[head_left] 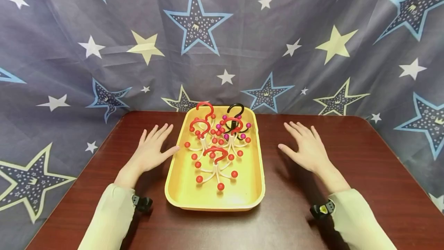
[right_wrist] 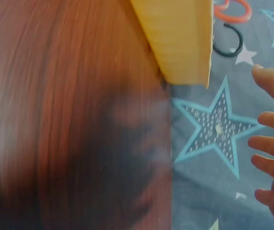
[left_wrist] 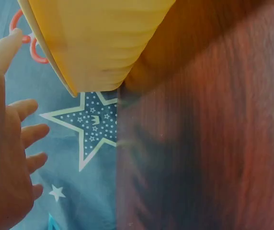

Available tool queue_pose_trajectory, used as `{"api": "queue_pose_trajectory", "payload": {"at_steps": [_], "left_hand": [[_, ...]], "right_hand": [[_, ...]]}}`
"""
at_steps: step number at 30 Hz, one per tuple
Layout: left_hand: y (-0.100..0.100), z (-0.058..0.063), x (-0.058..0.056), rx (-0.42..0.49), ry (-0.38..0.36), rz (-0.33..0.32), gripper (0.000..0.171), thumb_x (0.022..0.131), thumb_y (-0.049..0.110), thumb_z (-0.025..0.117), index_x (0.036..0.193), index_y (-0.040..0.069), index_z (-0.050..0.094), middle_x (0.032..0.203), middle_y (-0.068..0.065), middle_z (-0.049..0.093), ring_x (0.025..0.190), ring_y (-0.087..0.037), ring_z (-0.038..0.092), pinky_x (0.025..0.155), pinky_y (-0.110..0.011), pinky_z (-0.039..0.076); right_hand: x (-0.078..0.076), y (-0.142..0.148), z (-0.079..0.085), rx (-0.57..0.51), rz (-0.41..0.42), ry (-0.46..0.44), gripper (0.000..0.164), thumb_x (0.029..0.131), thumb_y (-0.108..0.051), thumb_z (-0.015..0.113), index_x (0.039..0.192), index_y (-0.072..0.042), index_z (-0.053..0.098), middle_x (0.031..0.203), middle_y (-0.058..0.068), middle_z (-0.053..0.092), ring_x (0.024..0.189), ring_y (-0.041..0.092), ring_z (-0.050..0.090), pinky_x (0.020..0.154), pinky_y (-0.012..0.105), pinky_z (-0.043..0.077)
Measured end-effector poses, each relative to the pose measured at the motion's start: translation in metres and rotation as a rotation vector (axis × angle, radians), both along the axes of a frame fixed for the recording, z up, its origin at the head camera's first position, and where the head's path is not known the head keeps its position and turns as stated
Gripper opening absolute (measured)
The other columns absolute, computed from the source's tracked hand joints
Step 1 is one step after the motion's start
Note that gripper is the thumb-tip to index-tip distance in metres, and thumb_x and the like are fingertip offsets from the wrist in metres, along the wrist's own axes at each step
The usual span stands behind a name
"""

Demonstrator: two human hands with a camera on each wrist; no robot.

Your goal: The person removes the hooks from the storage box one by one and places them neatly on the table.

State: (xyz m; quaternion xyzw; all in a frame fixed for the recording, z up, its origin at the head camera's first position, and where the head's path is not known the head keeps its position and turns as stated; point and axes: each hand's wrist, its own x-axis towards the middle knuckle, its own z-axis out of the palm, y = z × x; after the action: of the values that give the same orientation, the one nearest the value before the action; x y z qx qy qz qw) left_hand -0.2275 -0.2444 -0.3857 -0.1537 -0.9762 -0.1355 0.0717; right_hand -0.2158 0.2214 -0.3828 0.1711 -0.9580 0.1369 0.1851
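Yellow tray (head_left: 241, 190), head view: on brown table (head_left: 295, 223) between hands, bearing four red-hooked hangers (head_left: 216, 169) and one black-hooked hanger (head_left: 234, 125). Left hand (head_left: 150, 149) spread wide, thumb at rim, contact unclear. Right hand (head_left: 306, 147) spread wide, apart from tray. Left wrist: fingers extended, red hooks (left_wrist: 34, 53) past rim. Right wrist: fingers parted; black hook (right_wrist: 241, 40) past tray.

Legible texts: 0 | labels: 0 | brands: 0 | numbers: 0 | signs: 0
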Motion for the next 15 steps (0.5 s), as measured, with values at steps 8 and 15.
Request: {"api": "queue_pose_trajectory", "payload": {"at_steps": [8, 15], "left_hand": [[0.003, -0.007, 0.004, 0.227, -0.105, -0.007, 0.072, 0.087, 0.046, 0.054, 0.145, 0.015, 0.024, 0.143, -0.014, 0.034, 0.131, -0.033, 0.031, 0.104, -0.053, 0.024], [0.006, -0.018, 0.007, 0.460, -0.118, -0.068, 0.067, 0.087, 0.029, 0.060, 0.144, 0.013, 0.028, 0.135, -0.018, 0.044, 0.110, -0.032, 0.054, 0.088, -0.048, 0.045]], "right_hand": [[0.002, -0.033, 0.007, -0.042, 0.150, 0.069, 0.056, 0.082, -0.042, 0.061, 0.128, -0.012, 0.053, 0.125, 0.008, 0.056, 0.116, 0.027, 0.049, 0.104, 0.047, 0.025], [0.002, -0.068, 0.018, -0.086, 0.241, 0.046, 0.048, 0.081, -0.038, 0.065, 0.123, -0.016, 0.057, 0.114, 0.004, 0.062, 0.103, 0.022, 0.057, 0.087, 0.042, 0.044]]}}
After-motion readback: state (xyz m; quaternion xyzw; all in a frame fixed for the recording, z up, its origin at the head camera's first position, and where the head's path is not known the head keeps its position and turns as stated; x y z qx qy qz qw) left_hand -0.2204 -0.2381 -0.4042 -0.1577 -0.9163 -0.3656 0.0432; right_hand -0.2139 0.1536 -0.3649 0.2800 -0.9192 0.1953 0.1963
